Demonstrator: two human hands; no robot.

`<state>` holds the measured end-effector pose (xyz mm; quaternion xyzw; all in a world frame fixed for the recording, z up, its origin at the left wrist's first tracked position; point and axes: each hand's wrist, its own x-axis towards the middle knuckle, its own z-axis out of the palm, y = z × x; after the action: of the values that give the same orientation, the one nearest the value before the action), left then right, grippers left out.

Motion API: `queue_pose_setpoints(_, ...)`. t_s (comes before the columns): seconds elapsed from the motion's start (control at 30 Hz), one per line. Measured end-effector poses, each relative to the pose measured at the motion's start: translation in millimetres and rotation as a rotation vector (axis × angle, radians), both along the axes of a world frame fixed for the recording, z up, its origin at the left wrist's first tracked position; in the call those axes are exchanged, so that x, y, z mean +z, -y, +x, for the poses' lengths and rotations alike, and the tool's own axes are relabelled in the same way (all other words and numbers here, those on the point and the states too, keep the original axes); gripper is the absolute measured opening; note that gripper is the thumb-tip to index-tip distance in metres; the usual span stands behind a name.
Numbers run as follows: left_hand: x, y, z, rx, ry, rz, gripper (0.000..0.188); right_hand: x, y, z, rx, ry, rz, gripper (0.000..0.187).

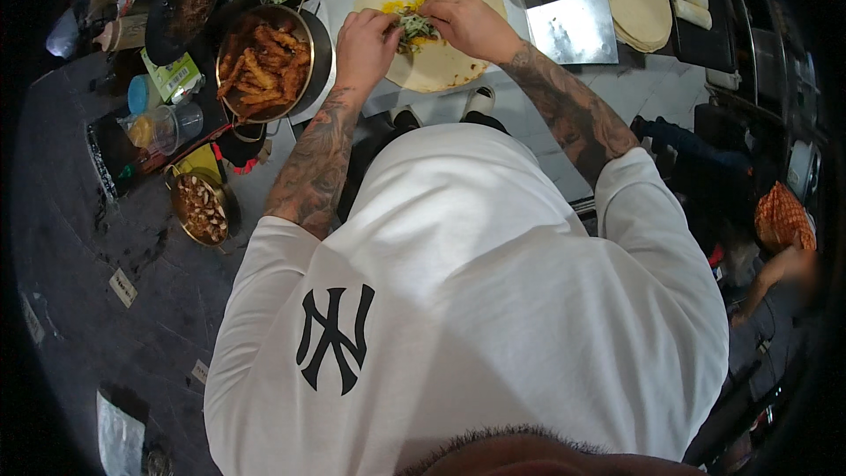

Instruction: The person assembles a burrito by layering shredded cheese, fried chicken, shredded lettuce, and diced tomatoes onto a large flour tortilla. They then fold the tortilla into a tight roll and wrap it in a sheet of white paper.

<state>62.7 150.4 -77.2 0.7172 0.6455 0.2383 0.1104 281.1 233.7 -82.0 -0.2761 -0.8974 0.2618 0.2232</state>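
- Head view: flatbread [432, 72] lay under the left hand [368, 48] and right hand [469, 25].
- Shredded filling [417, 29] sat between their fingertips.
- Both hands were half-curled; whether they gripped filling was unclear.

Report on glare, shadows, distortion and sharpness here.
Head view: glare brightens the shiny metal panel; light and shadow fall across the white shirt; the fisheye bends straight edges and blackens the corners; left hand and right hand look fairly sharp.
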Motion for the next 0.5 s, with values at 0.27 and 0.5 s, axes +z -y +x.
queue_pose_setpoints(0.27,22.6,-3.5,-3.9,0.241,0.32,-0.276,0.026,22.1,16.8,-26.7,-0.026,-0.214,0.059,0.021)
queue_pose_setpoints(0.5,24.2,4.8,-1.8,0.043,0.109,-0.105,0.018,31.5,23.1,-8.6,-0.135,-0.293,0.051,0.018)
